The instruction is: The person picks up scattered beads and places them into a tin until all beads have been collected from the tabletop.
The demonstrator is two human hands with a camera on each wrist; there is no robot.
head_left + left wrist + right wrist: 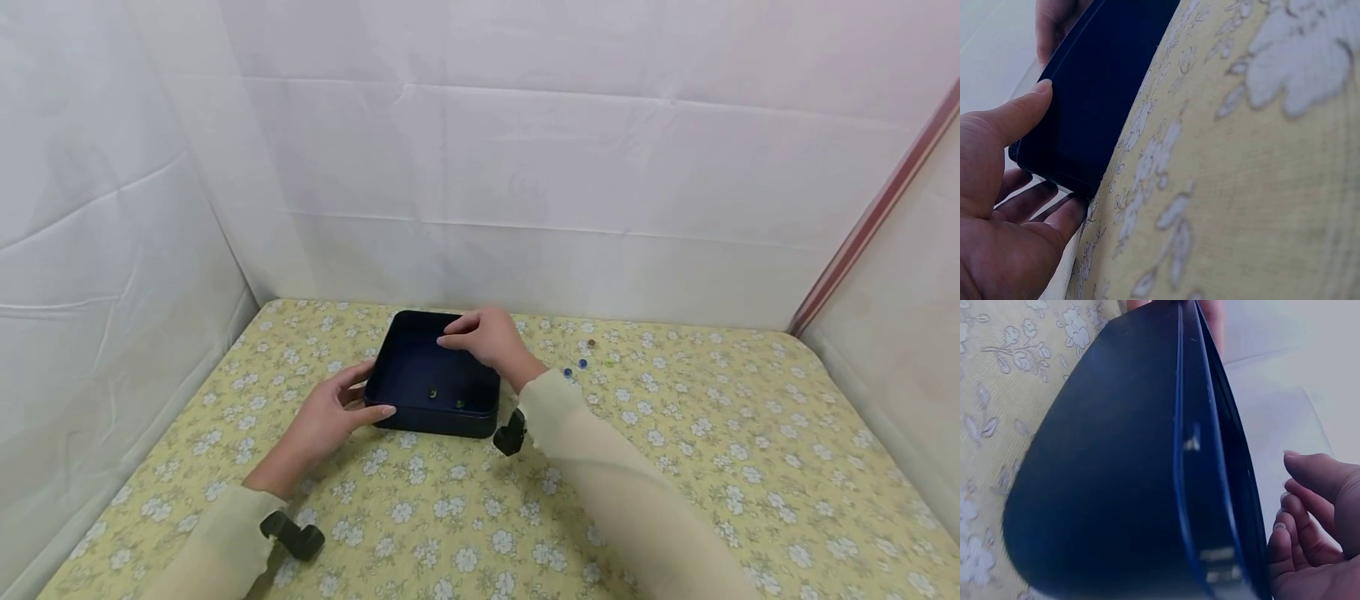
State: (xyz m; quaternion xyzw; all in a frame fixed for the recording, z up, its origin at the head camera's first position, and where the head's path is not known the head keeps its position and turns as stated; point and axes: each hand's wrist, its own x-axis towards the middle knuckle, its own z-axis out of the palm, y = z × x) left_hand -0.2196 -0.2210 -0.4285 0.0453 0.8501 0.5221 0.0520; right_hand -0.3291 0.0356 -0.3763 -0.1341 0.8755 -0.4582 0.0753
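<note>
A dark blue square box (435,422) stands on the table with its top open. My left hand (330,412) grips its near left corner, thumb on the front rim and fingers along the left side. In the left wrist view the thumb (1025,112) presses on the box edge. My right hand (487,337) hovers over the box's far right part with loosely bent fingers. Nothing shows between its thumb (1313,472) and fingers in the right wrist view. Inside the box lie a small yellow-green piece (432,393) and a small green piece (461,404).
Right of the box, two small blue pieces (582,363), a brown one (592,342) and a yellow-green one (609,363) lie on the yellow flowered tablecloth (465,517). White sheets (525,167) enclose the table at the back and sides.
</note>
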